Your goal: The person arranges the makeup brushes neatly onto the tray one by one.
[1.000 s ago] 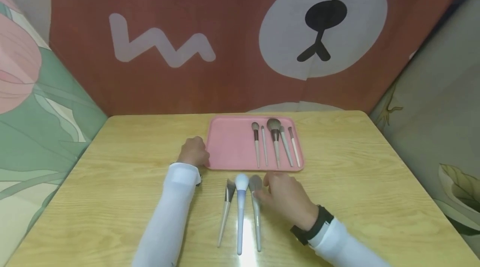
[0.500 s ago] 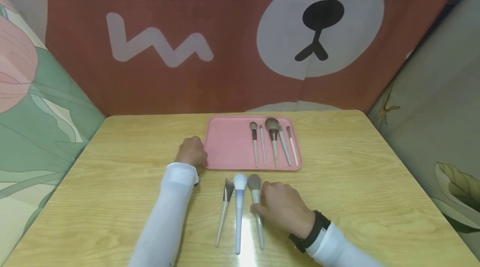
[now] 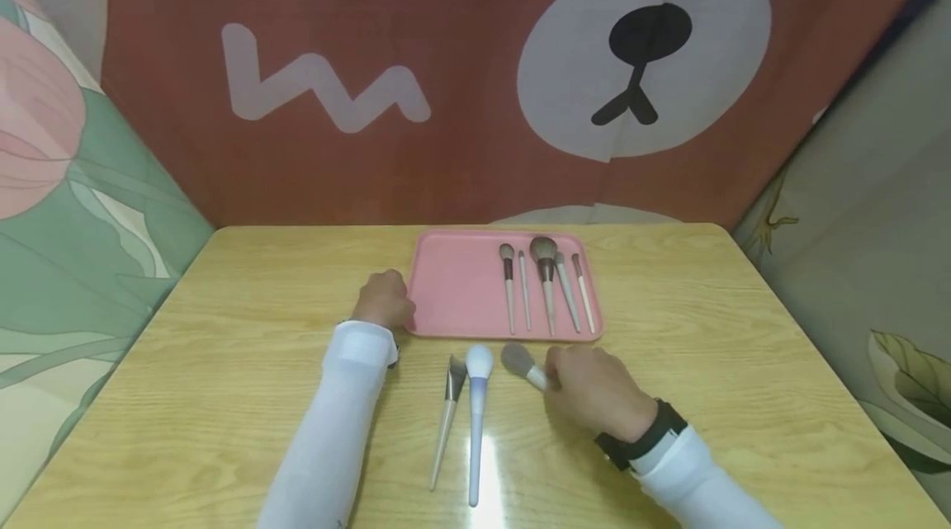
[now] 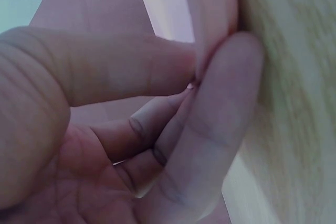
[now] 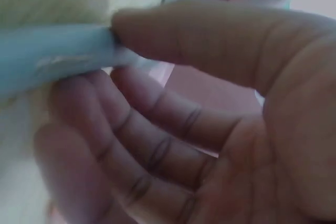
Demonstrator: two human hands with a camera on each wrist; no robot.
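Note:
My left hand (image 3: 383, 299) pinches the left rim of the pink tray (image 3: 453, 285) between thumb and fingers; the left wrist view shows the thumb (image 4: 131, 69) on one side of the rim. With my right hand (image 3: 598, 393) I hold a grey-headed makeup brush (image 3: 518, 359) over the table just below the tray, its head pointing up and left. In the right wrist view its pale handle (image 5: 58, 53) lies between thumb and fingers. A white-and-lilac makeup brush (image 3: 477, 422) and a slant-headed makeup brush (image 3: 449, 422) lie side by side on the table between my forearms.
Several makeup brushes lie in the tray's right half, among them a large dark-headed brush (image 3: 546, 277) and a thin white-handled brush (image 3: 583, 294). A brown cloth with a bear face (image 3: 475, 174) hangs behind the wooden table (image 3: 245, 397).
My right hand has taken hold of the grey-headed brush and shifted right, turning it from lying straight beside the lilac one to a slant. My left hand stays on the tray rim.

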